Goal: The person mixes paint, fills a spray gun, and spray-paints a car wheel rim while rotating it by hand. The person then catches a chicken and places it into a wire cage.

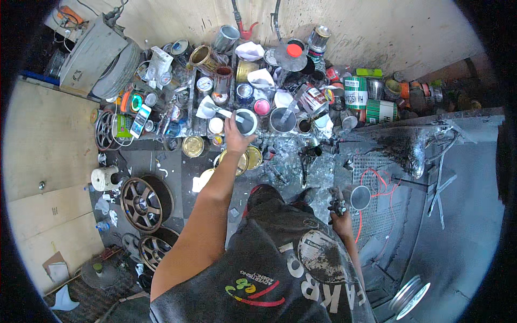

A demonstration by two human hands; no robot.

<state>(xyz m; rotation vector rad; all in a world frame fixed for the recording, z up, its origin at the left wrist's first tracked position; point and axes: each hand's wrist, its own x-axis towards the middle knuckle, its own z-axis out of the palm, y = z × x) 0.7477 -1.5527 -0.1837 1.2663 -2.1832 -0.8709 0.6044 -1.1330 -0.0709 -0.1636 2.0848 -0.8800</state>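
Note:
My left hand [237, 139] reaches to the front edge of the cluttered bench, its fingers and thumb curved around a white-rimmed cup [254, 128] of grey paint. A pale flat stick [219, 110] leans across the cup's rim, beside a folded white paper [205, 107]. Low at my right side, my right hand [341, 222] grips a dark spray gun [337, 204]. A round grey cup [360, 197] shows beside the gun, seemingly attached to it. Right of the paint cup stand a small pot of pink paint [262, 107] and a larger grey mixing tub [283, 120] with a stick in it.
Several paint tins [355, 91] crowd the bench. A phone [140, 120] lies at its left. Bronze wheel rims [142, 203] stand on the floor at left, near a paper roll [105, 178]. An orange hose [360, 225] runs over the grating at right; a silver rim [410, 297] is lower right.

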